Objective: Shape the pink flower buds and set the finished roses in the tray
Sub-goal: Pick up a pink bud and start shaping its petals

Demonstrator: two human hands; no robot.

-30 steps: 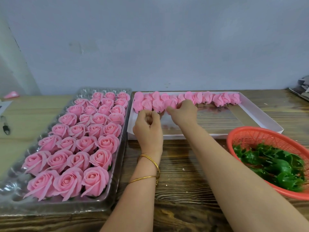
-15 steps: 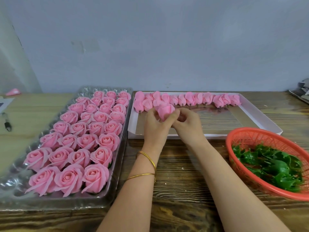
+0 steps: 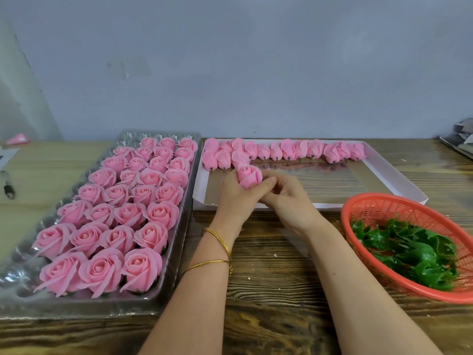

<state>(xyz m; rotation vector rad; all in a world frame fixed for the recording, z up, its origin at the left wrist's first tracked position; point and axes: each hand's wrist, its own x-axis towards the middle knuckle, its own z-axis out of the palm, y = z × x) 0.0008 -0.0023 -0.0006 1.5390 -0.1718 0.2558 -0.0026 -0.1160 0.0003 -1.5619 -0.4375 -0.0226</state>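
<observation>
At the far left we see a clear plastic tray (image 3: 179, 252) packed with opened pink roses (image 3: 143, 267) in rows of four, its near edge close to the front of the wooden table (image 3: 268, 278). Just right of it lies a shallow white box (image 3: 399, 180), and along its far wall runs a line of closed pink buds (image 3: 289, 149), thicker at the left end. Over the near left part of that box we hold one pink bud (image 3: 249, 176) between both hands: our left hand (image 3: 231, 198), two gold bangles (image 3: 217, 237) on its wrist, curls around the bud from the left and below, and our right hand (image 3: 284, 196) meets it from the right with the thumb and fingertips pinching at the bud's side. The bud stands nearly upright, its top facing us, clear of the row behind it. At the far right a red mesh basket (image 3: 384, 203) holds green leaf pieces (image 3: 409, 252).
</observation>
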